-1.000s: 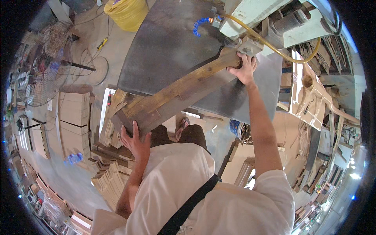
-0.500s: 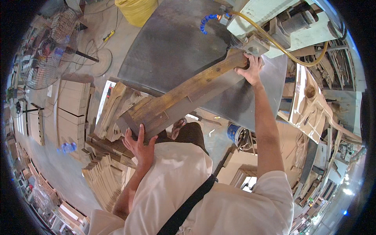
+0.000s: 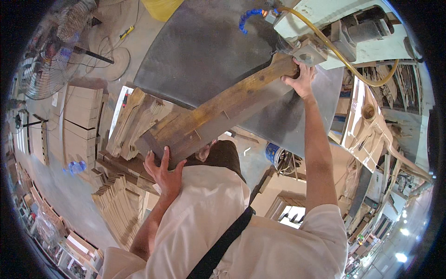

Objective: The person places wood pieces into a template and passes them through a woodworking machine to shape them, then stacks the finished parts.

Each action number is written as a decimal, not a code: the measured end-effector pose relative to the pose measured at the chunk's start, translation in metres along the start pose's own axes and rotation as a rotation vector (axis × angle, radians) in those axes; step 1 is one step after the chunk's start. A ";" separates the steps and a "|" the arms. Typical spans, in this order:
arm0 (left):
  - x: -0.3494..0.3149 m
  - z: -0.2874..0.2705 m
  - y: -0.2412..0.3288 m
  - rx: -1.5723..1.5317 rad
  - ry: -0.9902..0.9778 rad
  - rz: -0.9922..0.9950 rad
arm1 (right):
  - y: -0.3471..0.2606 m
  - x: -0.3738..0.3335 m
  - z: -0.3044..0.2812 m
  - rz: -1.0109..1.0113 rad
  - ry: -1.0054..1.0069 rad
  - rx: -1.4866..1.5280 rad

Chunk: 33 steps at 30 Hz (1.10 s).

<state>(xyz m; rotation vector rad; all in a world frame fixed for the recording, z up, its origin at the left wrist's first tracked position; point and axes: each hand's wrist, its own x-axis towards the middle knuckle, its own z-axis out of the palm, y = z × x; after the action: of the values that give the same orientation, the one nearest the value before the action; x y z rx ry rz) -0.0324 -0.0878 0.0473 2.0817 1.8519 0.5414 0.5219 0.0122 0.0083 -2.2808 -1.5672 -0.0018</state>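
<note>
A long wooden piece (image 3: 227, 104), brown with a yellowish worn strip along its far side, lies slantwise over the dark metal machine table (image 3: 209, 46). Its far right end sits close against the machine head (image 3: 310, 52); the contact there is hidden. My right hand (image 3: 302, 81) grips that end, with its thumb on the upper face. At the near left end, my left hand (image 3: 165, 174) holds the corner, fingers on top and palm against the edge. This end overhangs the table.
Stacks of curved wooden pieces (image 3: 134, 121) stand left of the table, with more stacked pieces (image 3: 114, 204) nearer. A fan (image 3: 46, 74) stands at far left. A blue coolant hose (image 3: 244, 21) arches over the table. A blue bucket (image 3: 273, 153) is below the table's near edge.
The whole view has shifted slightly. Both hands keep their hold on the wooden piece, which stays at nearly the same place by the machine head.
</note>
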 end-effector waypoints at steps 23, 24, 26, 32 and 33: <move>-0.007 0.005 0.005 -0.054 0.020 -0.017 | 0.012 0.005 0.002 -0.098 0.059 -0.069; -0.008 0.005 0.004 -0.055 0.024 -0.010 | 0.008 0.005 -0.001 -0.081 0.042 -0.071; -0.008 0.005 0.003 -0.067 0.028 -0.006 | 0.005 0.006 -0.001 -0.065 0.032 -0.052; -0.007 0.007 0.004 -0.075 0.044 0.004 | 0.011 0.006 0.000 -0.076 0.035 -0.050; -0.007 0.007 0.003 -0.057 0.044 0.004 | 0.011 0.006 0.000 -0.074 0.030 -0.055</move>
<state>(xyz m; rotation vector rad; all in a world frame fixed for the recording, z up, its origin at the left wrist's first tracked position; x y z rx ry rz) -0.0270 -0.0951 0.0426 2.0530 1.8347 0.6378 0.5346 0.0142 0.0064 -2.2519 -1.6545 -0.0999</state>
